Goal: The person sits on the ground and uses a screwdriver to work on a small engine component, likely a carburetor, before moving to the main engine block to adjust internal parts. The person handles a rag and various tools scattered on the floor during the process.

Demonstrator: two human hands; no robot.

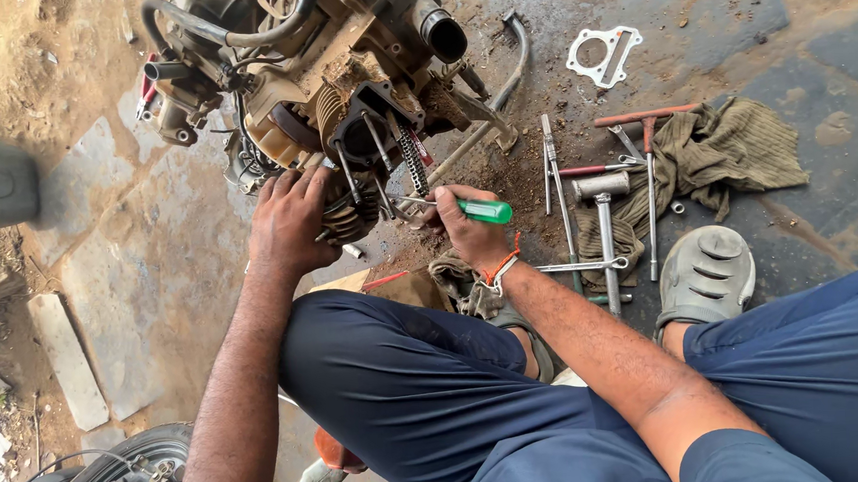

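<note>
A dirty motorcycle engine point(312, 71) lies on the ground in front of me, its studs and timing chain point(411, 159) exposed. My left hand point(289, 222) rests on the finned cylinder point(348, 219) at the engine's near side, fingers spread over it. My right hand point(472, 231) grips a screwdriver with a green handle point(484, 211), its metal shaft pointing left toward the base of the studs. An orange thread is tied around my right wrist.
Tools lie on a dirty rag point(728, 152) to the right: a hammer point(604, 222), a T-handle wrench point(648, 161), spanners. A metal gasket point(603, 54) lies farther back. My sandalled foot point(705, 275) is beside them. A tyre point(118, 472) sits at bottom left.
</note>
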